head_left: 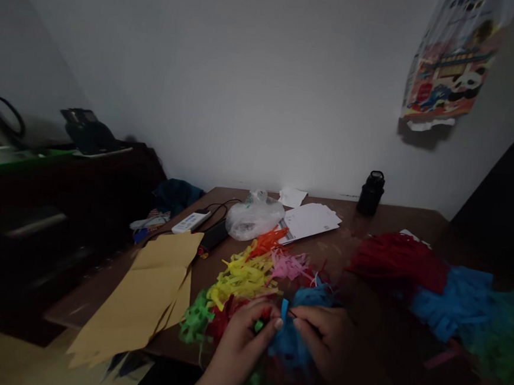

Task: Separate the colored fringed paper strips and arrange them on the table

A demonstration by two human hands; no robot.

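Near the table's front edge, my left hand [248, 329] is closed, thumb against the fingers, on a short blue strip [284, 308] that stands up from the pinch. Close to its right, my right hand [324, 331] is pinched too, at a thin dark thing too small to name. Blue fringed strips [292, 346] hang below and between both hands, blurred in part. Just beyond lie yellow strips [246, 274], orange strips [271, 241] and pink strips [290, 265] in loose bunches. Green strips [197, 318] and some dark red ones sit left of my left hand.
Tan paper sheets [146, 293] overhang the table's left edge. Behind are a clear plastic bag [255, 216], white papers [310, 221], a white power strip [191, 221] and a black bottle [371, 194]. Red fringe [398, 260] and blue fringe [453, 300] lie at the right.
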